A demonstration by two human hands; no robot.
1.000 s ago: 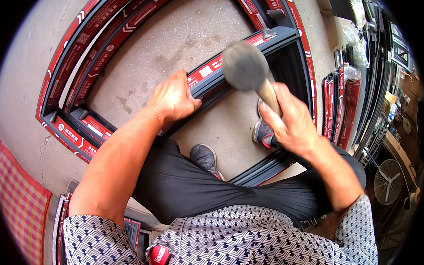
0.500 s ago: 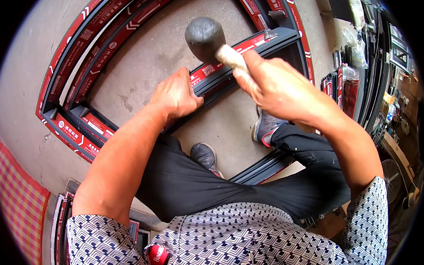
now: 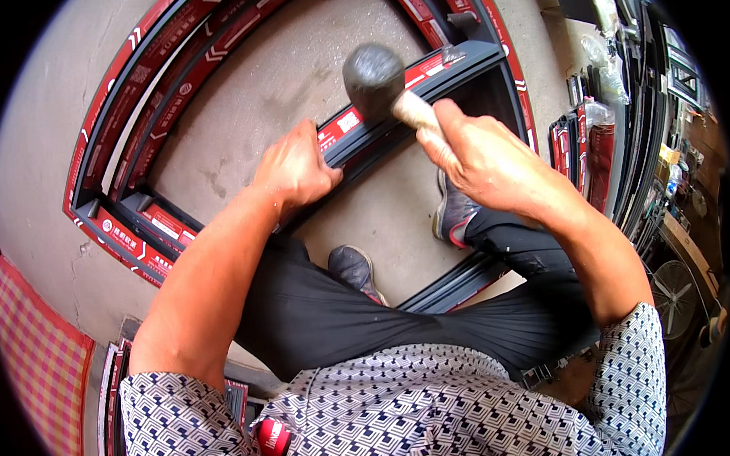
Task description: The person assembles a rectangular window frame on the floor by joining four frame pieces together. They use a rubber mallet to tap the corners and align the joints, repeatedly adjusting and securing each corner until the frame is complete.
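My right hand [image 3: 487, 155] is closed around the pale handle of a rubber mallet [image 3: 375, 76]. The mallet's dark head is over the crossbar [image 3: 424, 83] of a large dark-grey frame; whether it touches the bar, I cannot tell. My left hand [image 3: 297, 168] grips the same crossbar to the left of the mallet, thumb on the near side and fingers on the far side. Red and white protective film covers parts of the bar and of the surrounding frame [image 3: 98, 169].
My shoes [image 3: 352, 269] stand on the concrete floor within the frame, near the crossbar. More dark profiles [image 3: 447, 288] lie beside my legs. Long profiles [image 3: 642, 114] are stacked on the right, near a fan [image 3: 673, 290]. A checked cloth [image 3: 39, 344] hangs at the left.
The mallet head has come down and slightly right, nearer the crossbar. My right hand moved with it. My left hand stays on the bar; the view has shifted a little.
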